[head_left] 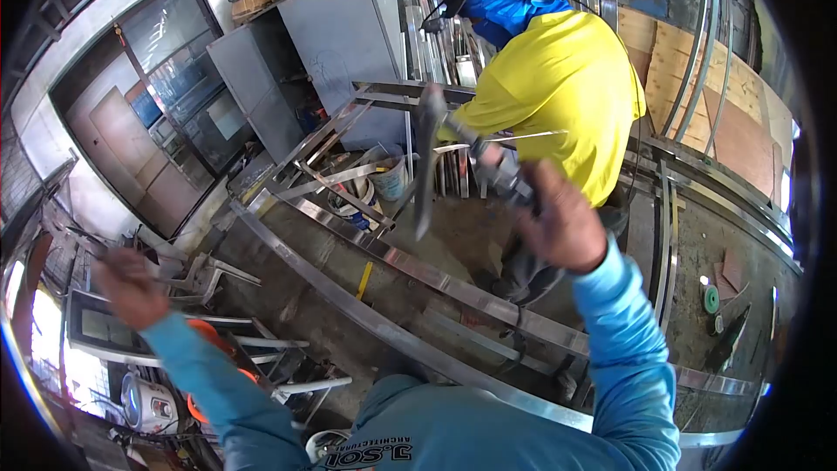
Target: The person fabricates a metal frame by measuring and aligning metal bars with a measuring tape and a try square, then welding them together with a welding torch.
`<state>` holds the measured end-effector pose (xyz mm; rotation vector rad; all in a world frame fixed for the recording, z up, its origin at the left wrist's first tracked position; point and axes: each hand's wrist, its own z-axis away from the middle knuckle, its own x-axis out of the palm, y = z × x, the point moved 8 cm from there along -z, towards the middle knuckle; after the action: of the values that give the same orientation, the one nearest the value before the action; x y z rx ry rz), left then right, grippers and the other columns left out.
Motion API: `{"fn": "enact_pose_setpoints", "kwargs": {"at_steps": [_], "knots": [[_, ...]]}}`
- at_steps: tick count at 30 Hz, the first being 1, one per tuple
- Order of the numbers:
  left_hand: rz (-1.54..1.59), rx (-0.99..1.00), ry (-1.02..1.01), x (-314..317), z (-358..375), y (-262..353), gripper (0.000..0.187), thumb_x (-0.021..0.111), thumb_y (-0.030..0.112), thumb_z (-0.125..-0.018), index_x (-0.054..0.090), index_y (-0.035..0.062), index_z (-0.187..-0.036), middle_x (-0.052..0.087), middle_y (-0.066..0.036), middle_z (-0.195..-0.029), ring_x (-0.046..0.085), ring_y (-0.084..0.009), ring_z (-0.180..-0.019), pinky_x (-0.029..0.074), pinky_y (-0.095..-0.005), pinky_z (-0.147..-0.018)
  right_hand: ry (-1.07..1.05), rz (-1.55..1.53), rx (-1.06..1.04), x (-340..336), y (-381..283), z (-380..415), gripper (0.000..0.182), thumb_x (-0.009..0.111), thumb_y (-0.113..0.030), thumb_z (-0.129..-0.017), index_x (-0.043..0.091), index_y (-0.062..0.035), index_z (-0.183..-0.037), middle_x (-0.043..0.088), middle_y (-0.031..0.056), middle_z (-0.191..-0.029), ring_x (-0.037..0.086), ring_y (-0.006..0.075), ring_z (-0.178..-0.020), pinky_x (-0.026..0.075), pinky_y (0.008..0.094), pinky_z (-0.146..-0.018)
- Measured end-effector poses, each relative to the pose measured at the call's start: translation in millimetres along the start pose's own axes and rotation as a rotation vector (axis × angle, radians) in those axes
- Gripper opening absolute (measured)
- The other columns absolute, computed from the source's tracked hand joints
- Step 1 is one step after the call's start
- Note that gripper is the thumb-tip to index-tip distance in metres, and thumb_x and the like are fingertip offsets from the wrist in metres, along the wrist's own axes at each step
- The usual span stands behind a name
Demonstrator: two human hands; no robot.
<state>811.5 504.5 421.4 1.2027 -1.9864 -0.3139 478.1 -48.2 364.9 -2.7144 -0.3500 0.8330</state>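
Observation:
My right hand (pixel 562 220) is wrapped round a grey angle grinder (pixel 506 176), held up over the metal frame. The grinder's disc (pixel 425 166) shows as a blurred dark shape at its far end. Long silver metal bars (pixel 418 270) of the frame run across below the tool. My left hand (pixel 131 286) is raised at the far left, its fingers curled and blurred; what it holds, if anything, I cannot make out.
A person in a yellow shirt (pixel 567 87) bends beside the frame, close beyond the grinder. Buckets (pixel 388 176) stand under the frame. A grey cabinet (pixel 336 44) is at the back, and a white rice cooker (pixel 148 403) sits at the lower left.

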Motion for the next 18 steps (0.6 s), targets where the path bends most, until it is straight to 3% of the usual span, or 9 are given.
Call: {"fn": "enact_pose_setpoints", "kwargs": {"at_steps": [1, 5, 7, 11, 13, 14, 15, 16, 18], "knots": [[-0.069, 0.211, 0.231, 34, -14, 41, 0.042, 0.049, 0.035, -0.105, 0.055, 0.0053, -0.134, 0.058, -0.004, -0.1, 0.057, -0.0125, -0.087, 0.049, -0.0271, -0.073, 0.0, 0.002, -0.019, -5, 5, -14, 0.049, 0.074, -0.007, -0.079, 0.051, 0.0005, -0.122, 0.063, 0.0231, -0.099, 0.065, 0.0427, -0.088, 0.053, 0.0449, -0.073], [-0.061, 0.203, 0.068, 77, -142, 70, 0.047, 0.05, 0.033, -0.105, 0.049, 0.0033, -0.141, 0.055, -0.002, -0.096, 0.046, -0.0119, -0.082, 0.042, -0.0301, -0.079, -0.063, -0.059, 0.034, 31, 35, -37, 0.044, 0.075, -0.017, -0.086, 0.054, -0.0003, -0.121, 0.062, 0.0222, -0.098, 0.064, 0.0403, -0.091, 0.051, 0.0443, -0.077], [-0.111, 0.193, -0.177, 116, -198, 53, 0.045, 0.049, 0.031, -0.105, 0.049, 0.0037, -0.142, 0.051, 0.002, -0.089, 0.042, -0.0105, -0.075, 0.039, -0.0278, -0.072, -0.05, 0.081, 0.031, 66, 51, -32, 0.041, 0.073, -0.02, -0.088, 0.055, 0.0004, -0.119, 0.062, 0.0218, -0.096, 0.063, 0.0393, -0.091, 0.051, 0.0439, -0.076], [-0.314, 0.024, -0.571, 172, -309, -9, 0.05, 0.048, 0.036, -0.105, 0.048, 0.0028, -0.143, 0.057, -0.003, -0.112, 0.048, -0.0064, -0.085, 0.041, -0.0238, -0.082, -0.172, -0.056, 0.274, 149, 95, -24, 0.045, 0.07, -0.029, -0.091, 0.055, 0.0039, -0.117, 0.063, 0.0244, -0.094, 0.064, 0.0395, -0.088, 0.051, 0.0436, -0.075], [-0.431, -0.214, -1.054, 205, -360, -44, 0.052, 0.048, 0.038, -0.105, 0.047, 0.0023, -0.144, 0.06, -0.006, -0.124, 0.051, -0.0043, -0.09, 0.042, -0.0217, -0.086, -0.196, -0.1, 0.413, 190, 122, -14, 0.05, 0.069, -0.032, -0.092, 0.053, 0.0055, -0.12, 0.064, 0.027, -0.095, 0.065, 0.0403, -0.089, 0.051, 0.0442, -0.075], [-0.415, -0.372, -1.329, 229, -345, -70, 0.054, 0.047, 0.039, -0.105, 0.047, 0.0021, -0.144, 0.061, -0.007, -0.13, 0.053, -0.0033, -0.092, 0.043, -0.0207, -0.089, -0.205, -0.149, 0.557, 215, 137, -3, 0.052, 0.068, -0.034, -0.092, 0.052, 0.0059, -0.123, 0.064, 0.0278, -0.096, 0.066, 0.0409, -0.089, 0.051, 0.045, -0.075], [-0.82, -0.12, -0.995, 220, -370, -92, 0.052, 0.047, 0.04, -0.105, 0.051, 0.0018, -0.141, 0.062, -0.007, -0.129, 0.055, -0.0061, -0.097, 0.043, -0.0221, -0.092, -0.212, -0.194, 0.701, 242, 152, 12, 0.055, 0.067, -0.035, -0.093, 0.05, 0.0063, -0.126, 0.065, 0.0286, -0.097, 0.066, 0.0416, -0.09, 0.05, 0.0457, -0.075], [-1.004, -0.047, -0.839, 226, -347, -120, 0.047, 0.047, 0.037, -0.105, 0.055, 0.0027, -0.136, 0.063, -0.008, -0.125, 0.057, -0.0096, -0.096, 0.045, -0.025, -0.09, -0.214, -0.235, 0.841, 267, 168, 29, 0.058, 0.066, -0.036, -0.093, 0.049, 0.0067, -0.128, 0.066, 0.0295, -0.098, 0.066, 0.0422, -0.091, 0.05, 0.0464, -0.075], [-1.191, -0.002, -0.816, 247, -256, -203, 0.037, 0.048, 0.031, -0.104, 0.062, 0.0047, -0.127, 0.066, -0.009, -0.119, 0.061, -0.0167, -0.095, 0.048, -0.0308, -0.088, -0.223, -0.449, 1.053, 335, 202, 74, 0.062, 0.063, -0.037, -0.094, 0.045, 0.0077, -0.133, 0.066, 0.0299, -0.101, 0.066, 0.0431, -0.093, 0.05, 0.0464, -0.076]]}}
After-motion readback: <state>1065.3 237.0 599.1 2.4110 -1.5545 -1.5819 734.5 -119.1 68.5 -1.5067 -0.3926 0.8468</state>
